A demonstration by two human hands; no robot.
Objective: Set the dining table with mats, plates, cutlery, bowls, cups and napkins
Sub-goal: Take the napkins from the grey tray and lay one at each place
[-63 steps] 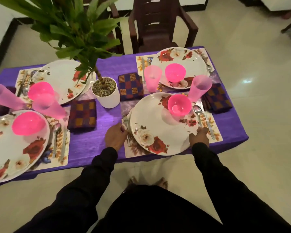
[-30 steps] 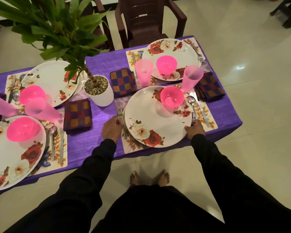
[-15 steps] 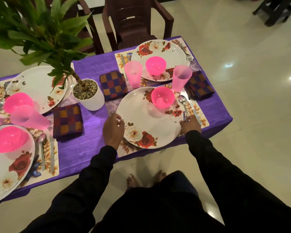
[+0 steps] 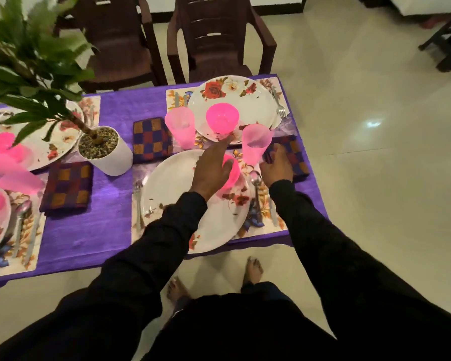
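The near floral plate (image 4: 172,188) lies on a flowered mat (image 4: 267,217) at the purple table's front right. My left hand (image 4: 211,170) reaches across it, lying over the pink bowl (image 4: 233,173), its fingers stretched toward the far plate (image 4: 235,97). Whether it holds the bowl I cannot tell. My right hand (image 4: 276,168) rests with spread fingers on the checkered napkin (image 4: 297,157), beside a pink cup (image 4: 255,144). A spoon (image 4: 255,181) and a fork (image 4: 138,199) flank the near plate. The far plate carries a pink bowl (image 4: 221,118), with another cup (image 4: 180,128) to its left.
A white plant pot (image 4: 107,152) with tall green leaves stands mid-table. Two more napkins (image 4: 151,139) (image 4: 68,186) and two further place settings lie to the left. Two brown chairs (image 4: 219,35) stand behind the table. The table's right edge (image 4: 313,178) is close to my right hand.
Both hands have left the near plate's rim and moved forward: the left over the pink bowl, the right onto the checkered napkin. The camera has shifted closer.
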